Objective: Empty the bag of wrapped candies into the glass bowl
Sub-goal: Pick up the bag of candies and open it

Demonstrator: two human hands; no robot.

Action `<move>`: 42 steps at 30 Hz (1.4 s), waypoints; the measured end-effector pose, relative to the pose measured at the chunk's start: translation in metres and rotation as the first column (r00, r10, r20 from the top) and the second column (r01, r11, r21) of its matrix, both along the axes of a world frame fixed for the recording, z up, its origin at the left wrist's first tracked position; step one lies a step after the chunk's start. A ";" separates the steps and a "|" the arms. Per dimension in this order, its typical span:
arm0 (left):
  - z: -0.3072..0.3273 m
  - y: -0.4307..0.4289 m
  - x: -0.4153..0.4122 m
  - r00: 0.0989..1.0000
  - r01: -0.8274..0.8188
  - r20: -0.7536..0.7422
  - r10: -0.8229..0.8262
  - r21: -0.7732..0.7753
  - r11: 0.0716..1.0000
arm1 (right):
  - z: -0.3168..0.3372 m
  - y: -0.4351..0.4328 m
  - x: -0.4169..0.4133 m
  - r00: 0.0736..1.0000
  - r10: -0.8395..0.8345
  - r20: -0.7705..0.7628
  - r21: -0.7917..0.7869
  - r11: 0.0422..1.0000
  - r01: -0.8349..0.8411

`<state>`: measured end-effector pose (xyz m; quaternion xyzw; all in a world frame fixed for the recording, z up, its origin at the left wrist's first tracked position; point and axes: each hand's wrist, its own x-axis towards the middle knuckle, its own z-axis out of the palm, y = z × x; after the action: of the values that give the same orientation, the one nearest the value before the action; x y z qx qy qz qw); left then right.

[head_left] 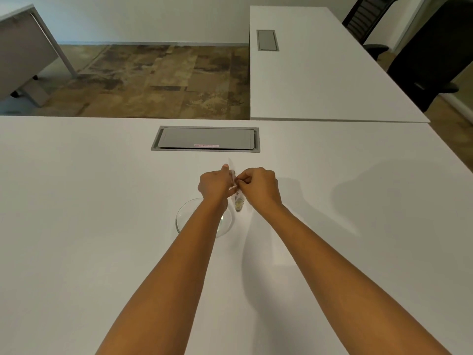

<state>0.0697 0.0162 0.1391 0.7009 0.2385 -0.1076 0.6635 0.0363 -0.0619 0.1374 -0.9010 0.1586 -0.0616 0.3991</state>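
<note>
Both hands are up off the tabletop (102,201), w/ the clear bag (237,198) held between them. Left hand (213,184) and right hand (259,185) each have fingers pressed together, pinching the bag's top edge from opposite sides. It looks like they are pulling the mouth apart to open it, though whether it's open yet can't be told.

The bag hangs upright, top high, so the wrapped candies (239,203) sit in the bottom and can't spill early. They show as a small yellowish clump, too small to count.

The glass bowl (202,220) stands on the tabletop below, partly under the left forearm, just left of the hanging bag. It looks empty. Holding the bag right by the rim probably keeps the tip-over short.

Next, prob.: spread the mouth, shift left over the bowl, invert. Risk: candies bouncing off the rim.
</note>
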 end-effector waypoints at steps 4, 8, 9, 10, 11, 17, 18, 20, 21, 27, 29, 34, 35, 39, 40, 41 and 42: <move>0.000 0.002 0.000 0.998 0.066 -0.007 -0.066 -0.029 0.997 | 0.001 -0.003 0.004 1.000 -0.008 -0.018 0.017 1.000 0.009; 0.001 0.002 0.001 0.996 0.093 0.011 -0.093 -0.049 0.994 | 0.002 -0.005 0.007 0.999 -0.034 -0.018 0.038 0.999 0.034; 0.001 0.001 0.002 0.996 0.086 0.012 -0.086 -0.040 0.995 | 0.001 -0.005 0.008 0.999 -0.045 -0.015 0.040 0.998 0.046; 0.001 0.000 0.002 0.997 0.076 0.019 -0.075 -0.020 0.997 | 0.001 -0.005 0.008 0.998 -0.055 -0.011 0.038 0.998 0.055; 0.001 -0.001 0.003 0.997 0.067 0.033 -0.067 0.018 0.998 | 0.000 -0.005 0.008 0.998 -0.064 -0.007 0.031 0.997 0.064; 0.001 -0.009 0.006 0.989 0.067 0.117 -0.095 0.224 0.972 | -0.002 -0.007 0.008 0.997 -0.082 -0.002 -0.003 0.997 0.082; 0.001 -0.010 0.006 0.988 0.072 0.114 -0.100 0.226 0.971 | -0.002 -0.008 0.008 0.997 -0.081 -0.001 -0.002 0.997 0.081; 0.001 -0.011 0.006 0.989 0.076 0.108 -0.100 0.208 0.975 | -0.003 -0.010 0.010 0.997 -0.083 0.005 0.008 0.997 0.083; 0.001 -0.010 0.007 0.990 0.076 0.105 -0.097 0.192 0.978 | -0.003 -0.011 0.010 0.996 -0.084 0.006 0.017 0.996 0.084; 0.003 -0.011 0.002 0.978 0.120 0.139 -0.158 0.249 0.961 | 0.000 -0.016 0.011 0.996 -0.086 -0.002 -0.033 0.996 0.086; 0.003 -0.014 0.000 0.976 0.114 0.145 -0.165 0.310 0.944 | -0.001 -0.013 0.011 0.995 -0.104 -0.009 -0.057 0.993 0.103; 0.002 -0.013 -0.005 0.966 0.103 0.168 -0.198 0.456 0.884 | -0.003 -0.013 0.008 0.990 -0.137 -0.015 -0.126 0.983 0.134; 0.001 -0.010 -0.005 0.968 0.095 0.164 -0.190 0.460 0.883 | -0.003 -0.018 0.007 0.987 -0.157 -0.016 -0.138 0.978 0.153; -0.003 0.000 -0.004 0.971 0.098 0.143 -0.190 0.484 0.870 | -0.003 -0.030 0.007 0.986 -0.162 -0.036 -0.173 0.973 0.153; -0.003 0.000 -0.004 0.968 0.104 0.150 -0.201 0.492 0.864 | -0.004 -0.029 0.007 0.988 -0.150 -0.032 -0.182 0.973 0.141; -0.003 0.000 -0.005 0.965 0.107 0.155 -0.213 0.505 0.856 | -0.005 -0.028 0.007 0.990 -0.140 -0.019 -0.183 0.974 0.135; -0.002 0.000 -0.007 0.963 0.109 0.157 -0.221 0.522 0.846 | -0.005 -0.026 0.007 0.991 -0.132 -0.003 -0.178 0.975 0.129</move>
<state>0.0631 0.0161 0.1370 0.8762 0.1252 -0.0226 0.4649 0.0430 -0.0876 0.1321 -0.9211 0.2144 -0.0948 0.3110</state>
